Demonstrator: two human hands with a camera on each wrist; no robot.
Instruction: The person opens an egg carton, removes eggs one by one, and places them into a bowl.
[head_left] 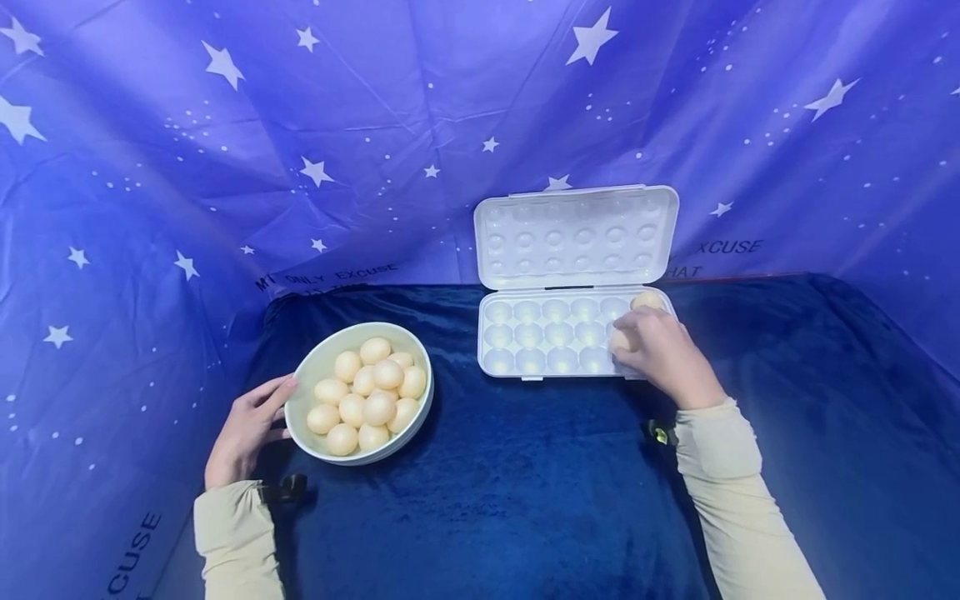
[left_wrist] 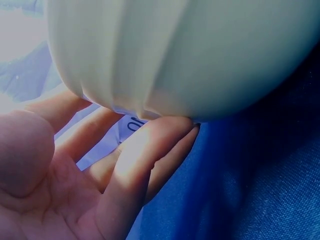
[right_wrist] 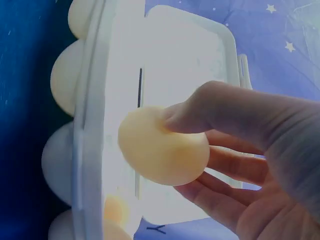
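Observation:
In the head view my left hand (head_left: pixel 243 429) holds the left side of a pale green bowl (head_left: pixel 296 417) heaped with cream-coloured eggs (head_left: pixel 351 408). Its fingertips (left_wrist: pixel 172 125) press against the bowl's ribbed outer wall in the left wrist view. Over the right end of a white egg carton (head_left: pixel 517 375), my right hand (head_left: pixel 667 350) pinches one egg (right_wrist: pixel 162 147) between thumb and fingers. Another egg (head_left: pixel 647 300) sits in the back right cup, partly behind that hand. The hand hides some cups at this end.
The carton's dimpled lid (head_left: pixel 577 237) stands raised at the back, near a blue star-patterned curtain (head_left: pixel 420 100). Dark blue velvet cloth (head_left: pixel 480 500) covers the table. Dark wrist cameras (head_left: pixel 285 489) sit at both cuffs.

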